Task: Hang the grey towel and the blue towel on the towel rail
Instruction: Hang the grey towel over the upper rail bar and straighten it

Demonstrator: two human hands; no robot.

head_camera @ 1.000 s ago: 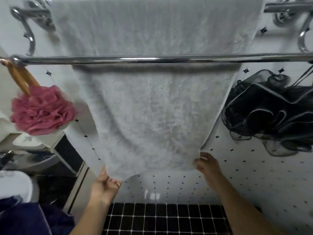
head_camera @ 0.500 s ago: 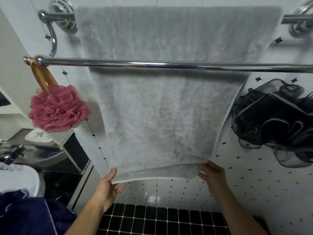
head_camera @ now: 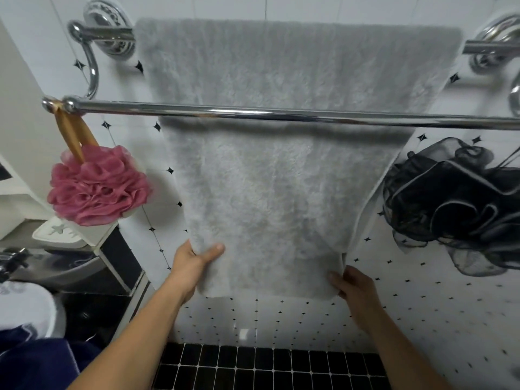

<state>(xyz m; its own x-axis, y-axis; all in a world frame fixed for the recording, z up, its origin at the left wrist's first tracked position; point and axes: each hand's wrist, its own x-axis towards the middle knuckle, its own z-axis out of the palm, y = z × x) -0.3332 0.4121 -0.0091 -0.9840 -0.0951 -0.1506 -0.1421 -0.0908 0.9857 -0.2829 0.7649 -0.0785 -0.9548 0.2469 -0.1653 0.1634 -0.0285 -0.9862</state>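
Note:
The grey towel (head_camera: 281,178) hangs over the back bar of the chrome towel rail (head_camera: 281,115), behind the rail's front bar, which is bare. My left hand (head_camera: 194,263) grips the towel's lower left edge, thumb on the front. My right hand (head_camera: 356,288) holds the lower right corner from behind. The blue towel (head_camera: 36,361) lies bunched at the bottom left, beside my left arm, touched by neither hand.
A pink bath puff (head_camera: 97,187) hangs by an orange loop from the front bar's left end. A black bath puff (head_camera: 453,204) hangs at the right. A sink (head_camera: 25,305) and a soap dish (head_camera: 59,232) sit at the left. Black floor tiles lie below.
Both hands went from resting under the towel's bottom edge to gripping its lower corners; the left hand moved up the left edge. The view tilted down and right.

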